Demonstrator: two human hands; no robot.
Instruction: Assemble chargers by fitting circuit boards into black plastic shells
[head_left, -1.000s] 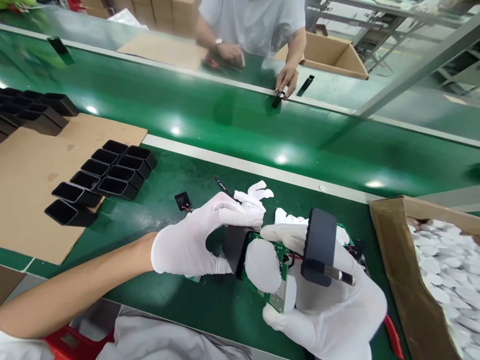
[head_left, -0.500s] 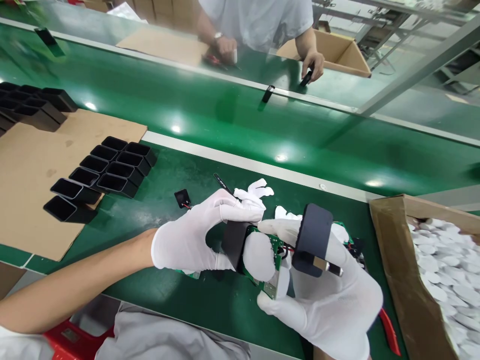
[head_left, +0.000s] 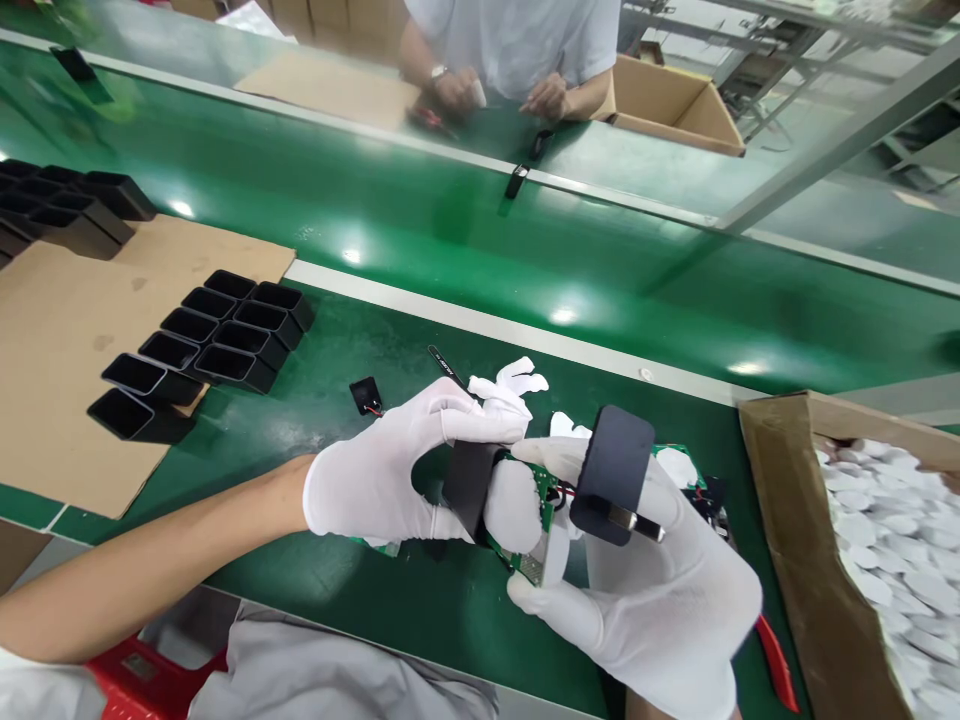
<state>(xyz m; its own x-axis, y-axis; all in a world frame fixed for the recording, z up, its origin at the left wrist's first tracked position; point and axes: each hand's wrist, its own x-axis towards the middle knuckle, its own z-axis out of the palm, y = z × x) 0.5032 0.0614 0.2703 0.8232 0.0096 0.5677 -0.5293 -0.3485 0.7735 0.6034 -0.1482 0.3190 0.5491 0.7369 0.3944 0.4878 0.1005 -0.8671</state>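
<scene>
My gloved left hand point(head_left: 397, 465) grips a black rectangular housing point(head_left: 471, 480) between thumb and fingers. A green circuit board point(head_left: 536, 565) with a round white pad point(head_left: 514, 506) on it sits partly inside the housing's right end. With thumb and fingers my gloved right hand point(head_left: 645, 560) holds the board by its outer edges. Red and black wires run from the board to a black plug cover point(head_left: 615, 472) with metal prongs, which rests over the right hand's fingers. Behind the hands lie white pieces point(head_left: 510, 385) and a black tweezer-like tool point(head_left: 446, 367).
Black housings point(head_left: 232, 335) stand in rows on cardboard point(head_left: 67, 330) at left. A box point(head_left: 795, 500) of white pads is at right, near a red handle point(head_left: 777, 660). Beyond the green belt point(head_left: 420, 230) sits another person point(head_left: 517, 50). More boards point(head_left: 679, 465) lie behind my right hand.
The board has gone slightly further left into the housing, and my right hand and the plug cover have shifted left. Across the belt, the other person's hand has let go of a small black part.
</scene>
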